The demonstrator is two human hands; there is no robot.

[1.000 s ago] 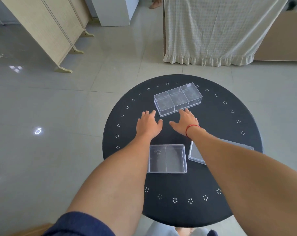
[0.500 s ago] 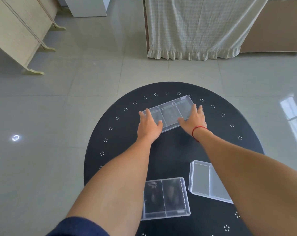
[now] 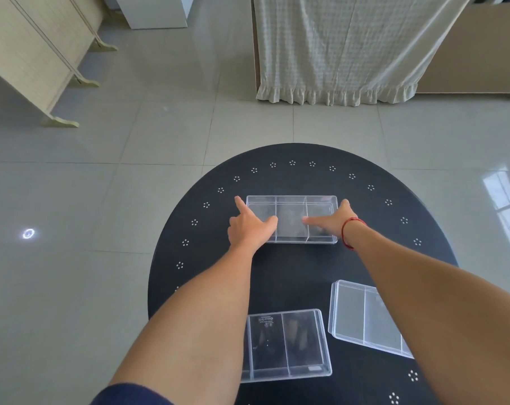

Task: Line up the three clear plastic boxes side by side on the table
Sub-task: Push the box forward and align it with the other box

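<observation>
Three clear plastic boxes lie on a round black table point(image 3: 291, 276). The far box point(image 3: 291, 211), split into three compartments, sits square to me at the table's middle. My left hand point(image 3: 249, 228) clasps its left end and my right hand point(image 3: 332, 222), with a red wrist string, clasps its right end; both thumbs rest on the near part of the box. A second box point(image 3: 289, 344) lies near me, partly under my left forearm. The third box point(image 3: 362, 317) lies at the near right, turned at an angle and partly hidden by my right forearm.
Grey tiled floor surrounds the table. A pale curtain point(image 3: 344, 48) hangs over furniture at the back. A folding screen point(image 3: 34, 51) stands at the back left, with a white cabinet point(image 3: 157, 10) beside it.
Both hands took hold of the far box by its ends and turned it from a slant to square with me. My view has tilted lower, so the near boxes appear closer.
</observation>
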